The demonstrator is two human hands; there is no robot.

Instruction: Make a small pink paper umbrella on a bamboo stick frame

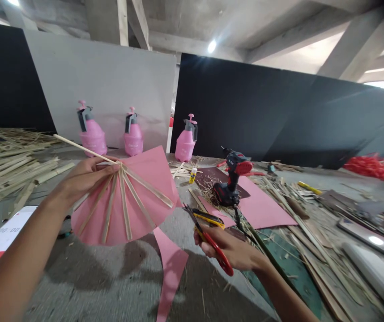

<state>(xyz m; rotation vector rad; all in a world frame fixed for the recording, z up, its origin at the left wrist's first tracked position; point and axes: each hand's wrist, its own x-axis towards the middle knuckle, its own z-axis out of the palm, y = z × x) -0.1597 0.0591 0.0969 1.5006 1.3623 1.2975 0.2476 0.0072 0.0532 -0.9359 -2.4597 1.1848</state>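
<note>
My left hand (87, 175) is closed round the hub of a pink paper fan (141, 197) and holds it up, tilted. Several thin bamboo ribs spread across the paper, and a longer bamboo stick (78, 145) juts out to the upper left. The lower edge is curved, while the upper right still has a pointed corner. A curved strip of pink paper (172, 264) hangs down below the right part of the fan. In my right hand (230, 246) are scissors with red handles (217, 255). Their blades (190, 212) point up and left, close to the paper's right edge.
A yellow-and-black utility knife (210, 218) lies just beyond my right hand. Behind it stand a cordless drill (232, 176) and a small yellow glue bottle (192, 175). Pink sprayers (133, 134) line the back. Bamboo strips (10, 174) are piled left; a phone (9, 235) lies near my left arm.
</note>
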